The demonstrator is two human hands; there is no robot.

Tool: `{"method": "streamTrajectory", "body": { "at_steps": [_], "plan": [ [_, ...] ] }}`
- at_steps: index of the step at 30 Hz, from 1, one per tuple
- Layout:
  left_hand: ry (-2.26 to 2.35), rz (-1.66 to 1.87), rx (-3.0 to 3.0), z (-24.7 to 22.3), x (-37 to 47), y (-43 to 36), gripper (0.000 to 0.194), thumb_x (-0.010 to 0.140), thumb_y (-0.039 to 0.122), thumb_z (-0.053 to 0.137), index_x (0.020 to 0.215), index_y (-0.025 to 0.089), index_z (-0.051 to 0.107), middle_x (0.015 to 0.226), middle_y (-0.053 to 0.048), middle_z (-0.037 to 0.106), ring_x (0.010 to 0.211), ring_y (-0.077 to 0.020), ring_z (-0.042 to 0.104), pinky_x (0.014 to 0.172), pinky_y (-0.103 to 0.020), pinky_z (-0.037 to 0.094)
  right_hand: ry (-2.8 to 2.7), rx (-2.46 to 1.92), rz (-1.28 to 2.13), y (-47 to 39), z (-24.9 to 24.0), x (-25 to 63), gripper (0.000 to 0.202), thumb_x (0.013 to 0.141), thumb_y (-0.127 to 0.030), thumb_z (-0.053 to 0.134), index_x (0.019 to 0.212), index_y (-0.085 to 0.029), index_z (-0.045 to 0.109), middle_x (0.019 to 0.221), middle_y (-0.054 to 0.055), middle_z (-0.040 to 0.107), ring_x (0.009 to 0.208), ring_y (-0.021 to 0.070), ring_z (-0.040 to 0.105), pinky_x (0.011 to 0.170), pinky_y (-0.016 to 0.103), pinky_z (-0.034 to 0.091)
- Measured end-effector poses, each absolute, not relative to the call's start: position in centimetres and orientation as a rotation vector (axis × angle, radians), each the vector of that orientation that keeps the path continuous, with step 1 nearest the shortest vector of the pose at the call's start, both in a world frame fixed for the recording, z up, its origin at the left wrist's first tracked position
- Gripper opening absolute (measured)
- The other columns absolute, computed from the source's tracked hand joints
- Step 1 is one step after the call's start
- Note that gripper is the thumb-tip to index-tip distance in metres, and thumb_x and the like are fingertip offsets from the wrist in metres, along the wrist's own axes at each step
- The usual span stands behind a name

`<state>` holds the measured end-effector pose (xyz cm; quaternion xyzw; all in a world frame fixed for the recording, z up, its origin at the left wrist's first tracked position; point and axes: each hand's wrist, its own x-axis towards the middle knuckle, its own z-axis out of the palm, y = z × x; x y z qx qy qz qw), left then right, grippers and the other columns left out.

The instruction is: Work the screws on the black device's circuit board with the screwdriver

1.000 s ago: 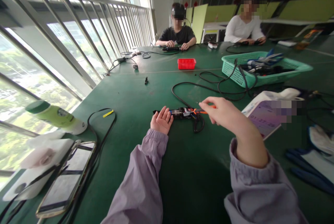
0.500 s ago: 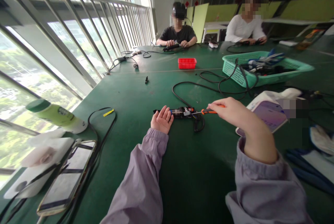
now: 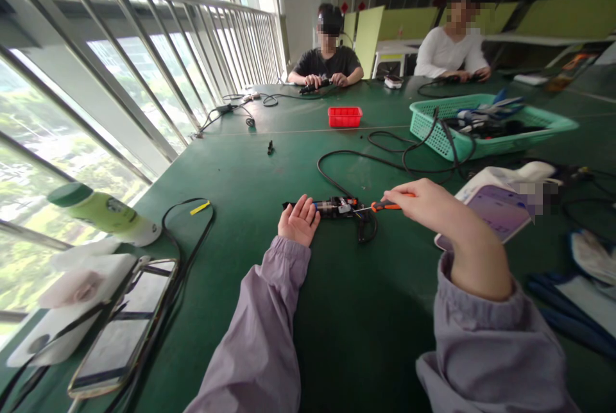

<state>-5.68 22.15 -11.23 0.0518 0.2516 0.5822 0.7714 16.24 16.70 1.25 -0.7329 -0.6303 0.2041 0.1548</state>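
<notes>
A black corded device (image 3: 332, 208) with exposed inner parts lies on the green table in front of me. My left hand (image 3: 300, 220) rests palm up against its left end, fingers apart and slightly curled. My right hand (image 3: 418, 200) is closed on the handle of an orange and black screwdriver (image 3: 382, 206). The screwdriver points left, and its tip is at the right part of the device. Below that part, a short black loop (image 3: 369, 230) lies on the table.
Beyond the device are a red tray (image 3: 345, 117), a small black part (image 3: 270, 148) and a green basket (image 3: 520, 142) with gloves and cables. Phones and a bottle (image 3: 103, 213) lie left; a purple-screened phone (image 3: 495, 213) stands right. Two people sit across the table.
Both of my hands and the screwdriver look almost unmoved. Across the table, the dark-shirted person's hands have shifted slightly on a black object.
</notes>
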Motion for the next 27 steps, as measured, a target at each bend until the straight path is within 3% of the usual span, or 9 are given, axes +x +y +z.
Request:
{"method": "streamTrajectory", "body": {
  "at_steps": [10,15,19,23,27],
  "plan": [
    [0.554,1.262,0.132,-11.3,-5.7,22.1,0.041,0.089,0.031,0.031,0.122,0.016,0.05,0.081,-0.004,0.069,0.07,-0.0122,0.064,0.077,-0.029,0.046,-1.784,-2.095,0.607,16.8,1.2,16.1,0.032,0.077,-0.043,0.043,0.078,-0.023,0.068,0.049,0.0,0.05,0.044,0.0128,0.044,0.045,0.025,0.027],
    [0.553,1.265,0.118,-11.2,-5.6,22.1,0.041,0.09,0.031,0.031,0.122,0.016,0.051,0.081,-0.004,0.069,0.069,-0.0122,0.063,0.078,-0.029,0.045,-1.778,-2.022,0.493,17.0,0.8,16.5,0.025,0.071,-0.038,0.054,0.089,-0.023,0.064,0.066,0.001,0.059,0.054,0.0137,0.052,0.049,0.024,0.034],
    [0.556,1.261,0.142,-11.6,-5.8,22.2,0.041,0.089,0.031,0.033,0.122,0.016,0.051,0.082,-0.004,0.069,0.071,-0.0121,0.064,0.078,-0.029,0.046,-1.741,-2.046,0.585,17.2,0.2,16.9,0.034,0.081,-0.049,0.038,0.089,-0.022,0.057,0.057,-0.001,0.053,0.046,0.0131,0.048,0.046,0.024,0.033],
    [0.553,1.262,0.139,-11.7,-5.9,22.3,0.042,0.089,0.031,0.032,0.124,0.016,0.05,0.081,-0.004,0.07,0.071,-0.0121,0.064,0.078,-0.029,0.047,-1.714,-1.999,0.693,17.3,-0.4,17.2,0.027,0.084,-0.039,0.034,0.097,-0.022,0.051,0.05,-0.005,0.047,0.041,0.0117,0.045,0.047,0.024,0.035],
    [0.546,1.265,0.123,-11.6,-5.9,22.3,0.042,0.09,0.031,0.03,0.123,0.015,0.05,0.08,-0.004,0.07,0.07,-0.0123,0.064,0.078,-0.029,0.046,-1.721,-1.9,0.572,17.3,-0.3,17.3,0.029,0.075,-0.03,0.05,0.103,-0.022,0.046,0.07,-0.001,0.059,0.053,0.012,0.056,0.053,0.024,0.041]
  ]
}}
